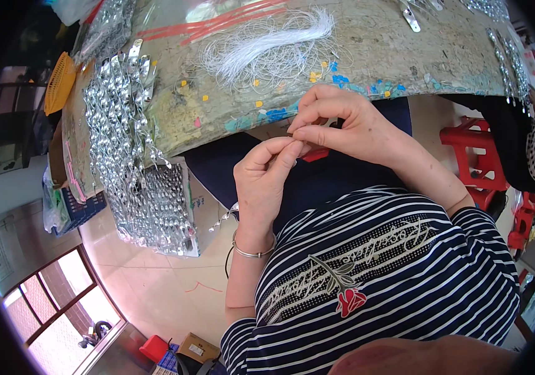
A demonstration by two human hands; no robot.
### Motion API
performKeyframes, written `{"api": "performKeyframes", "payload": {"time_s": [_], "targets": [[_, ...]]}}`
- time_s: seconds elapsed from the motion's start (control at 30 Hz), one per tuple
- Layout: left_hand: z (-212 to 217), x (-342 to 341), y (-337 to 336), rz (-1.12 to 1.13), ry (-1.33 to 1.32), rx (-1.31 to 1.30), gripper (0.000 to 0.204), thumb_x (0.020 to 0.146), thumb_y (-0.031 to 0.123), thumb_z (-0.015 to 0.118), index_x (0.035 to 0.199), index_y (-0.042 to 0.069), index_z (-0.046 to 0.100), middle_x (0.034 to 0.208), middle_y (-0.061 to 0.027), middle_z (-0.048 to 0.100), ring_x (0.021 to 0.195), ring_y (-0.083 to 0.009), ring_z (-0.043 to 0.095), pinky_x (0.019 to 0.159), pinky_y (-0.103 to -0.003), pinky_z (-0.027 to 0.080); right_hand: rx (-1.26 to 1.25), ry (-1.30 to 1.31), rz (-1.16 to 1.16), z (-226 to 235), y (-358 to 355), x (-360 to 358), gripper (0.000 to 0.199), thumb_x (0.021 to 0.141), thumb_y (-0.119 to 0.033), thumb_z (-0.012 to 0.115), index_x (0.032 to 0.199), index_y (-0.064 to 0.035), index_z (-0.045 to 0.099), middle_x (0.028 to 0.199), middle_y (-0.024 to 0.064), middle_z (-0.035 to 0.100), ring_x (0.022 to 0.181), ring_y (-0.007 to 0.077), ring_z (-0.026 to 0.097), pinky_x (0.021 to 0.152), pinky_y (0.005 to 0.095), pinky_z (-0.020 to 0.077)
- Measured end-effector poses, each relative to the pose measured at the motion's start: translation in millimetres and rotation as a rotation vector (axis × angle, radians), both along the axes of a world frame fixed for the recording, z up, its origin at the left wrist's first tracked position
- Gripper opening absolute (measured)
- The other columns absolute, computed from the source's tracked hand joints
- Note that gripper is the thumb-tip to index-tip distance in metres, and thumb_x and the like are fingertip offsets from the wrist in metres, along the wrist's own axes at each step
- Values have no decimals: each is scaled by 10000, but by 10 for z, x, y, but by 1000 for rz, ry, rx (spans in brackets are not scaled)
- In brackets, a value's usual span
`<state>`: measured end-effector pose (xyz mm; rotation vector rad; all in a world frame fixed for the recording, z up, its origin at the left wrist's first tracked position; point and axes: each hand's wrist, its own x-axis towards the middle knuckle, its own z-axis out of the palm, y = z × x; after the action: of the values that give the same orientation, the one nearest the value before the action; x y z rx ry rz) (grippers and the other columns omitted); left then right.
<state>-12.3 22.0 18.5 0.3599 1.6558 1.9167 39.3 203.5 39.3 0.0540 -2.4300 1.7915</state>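
My left hand (262, 178) is closed in a pinch just beyond the table's near edge, thumb against the curled forefinger. Right beside it, my right hand (351, 128) also pinches, its fingertips meeting those of the left. Whatever lies between the fingertips is too small or hidden to make out. A twisted silver strip (222, 219) pokes out beside my left wrist. On the table in front of my hands lies a loose bundle of white thread (267, 47), its strands spread in loops.
Many twisted silver strips (114, 119) hang over the table's (398, 59) left edge. Further silver strips (508, 65) hang at the right. Red strips (217, 22) and small coloured flakes (340, 80) lie on the tabletop. A red stool (476, 153) stands at the right, a yellow basket (60, 84) at the left.
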Motion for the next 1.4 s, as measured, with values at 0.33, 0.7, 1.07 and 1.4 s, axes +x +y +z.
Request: {"api": "performKeyframes", "payload": {"time_s": [0.33, 0.7, 1.07, 1.4], "targets": [[-15, -11, -37, -62, -7, -5, 107, 887, 36, 644, 962, -30, 681, 893, -85, 700, 848, -120, 649, 802, -232, 508, -133, -36, 21, -49, 35, -15, 98, 898, -109, 643, 901, -19, 679, 887, 22, 590, 818, 101, 549, 697, 243, 450], [-35, -6, -57, -78, -23, 0, 100, 893, 40, 640, 958, -23, 682, 886, -69, 695, 834, -100, 633, 791, -221, 498, -178, -148, 27, -8, 14, 5, 72, 861, -93, 676, 882, -30, 704, 864, 26, 602, 790, 104, 567, 667, 239, 456], [-46, -13, -72, -143, 31, -76, 109, 890, 54, 650, 969, -12, 686, 870, -50, 692, 822, -76, 627, 756, -195, 486, 19, -85, 74, -10, -8, 5, 68, 843, -96, 688, 851, -30, 674, 840, 30, 593, 801, 129, 566, 687, 253, 456], [-65, 14, -43, -65, -144, 63, 169, 905, 60, 622, 1047, -27, 655, 869, -83, 683, 776, -125, 631, 720, -233, 495, -62, -57, 28, -74, 9, -30, 140, 908, -117, 604, 812, -16, 587, 820, 27, 577, 780, 138, 534, 693, 268, 441]]}}
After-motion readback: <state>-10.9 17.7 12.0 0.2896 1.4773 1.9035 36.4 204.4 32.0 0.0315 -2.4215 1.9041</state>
